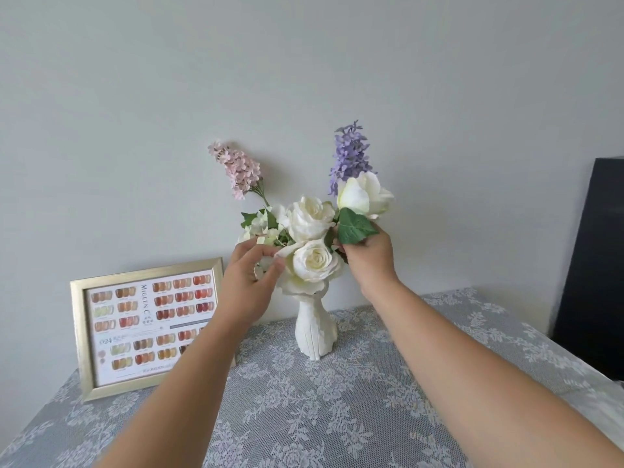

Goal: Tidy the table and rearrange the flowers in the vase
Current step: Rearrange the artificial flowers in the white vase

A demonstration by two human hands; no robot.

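1. Surface (337,417): covered by a grey cloth with a white lace floral pattern; fills the near half of the view and runs back to the wall.
2. Wall (304,79): plain pale grey-white, takes up the whole far side and the upper half of the view.
3. White vase (315,327): ribbed, narrow neck, upright on the surface at the far centre, close to the wall.
4. Flowers in the vase: three white roses (312,216) bunched at the mouth, a pink flower spike (238,170) leaning up-left, a purple flower spike (351,155) standing up on the right, green leaves in between.
5. Left hand (250,278): at the left side of the bouquet, fingers (266,251) curled, thumb and fingertips touching the petals of the lowest rose and pale small blooms; exactly what it pinches, cannot tell.
6. Right hand (369,256): at the right side of the bouquet, fingers curled in around the stem under the right-hand rose, a green leaf (354,228) lying over the knuckles.
7. Both forearms are bare and reach in from the near edge.
8. Gold picture frame (141,327): stands left of the vase, leaning back at the wall, shows a nail-colour chart; the left forearm covers its right part.
9. Black object (594,265): at the far right edge, beside the surface; type unclear.
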